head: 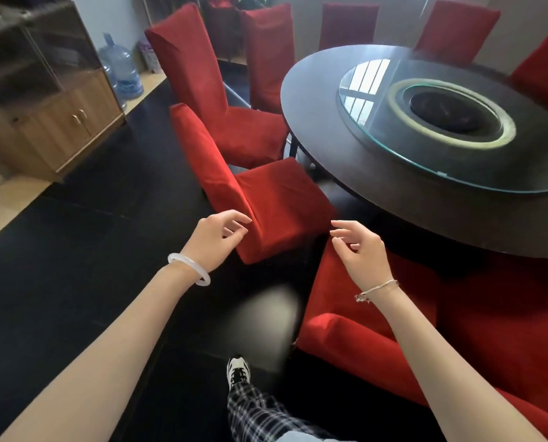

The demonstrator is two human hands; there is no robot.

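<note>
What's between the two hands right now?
Head view: the seat corner of the red fabric-covered chair lies between the left hand and the right hand.

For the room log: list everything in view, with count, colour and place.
red fabric-covered chairs: at least seven, red, round the table; nearest one just beyond the hands
round dark table: one, near black, right
round glass turntable: one, clear, on the table
wooden cabinet with glass doors: one, light brown, left
plastic water jugs: two, blue, floor beyond the cabinet
white bangle: one, left wrist
thin cord bracelet: one, pale, right wrist
black-and-white shoe: one, bottom centre
left hand: empty, fingers loosely curled
right hand: empty, fingers loosely curled
</note>
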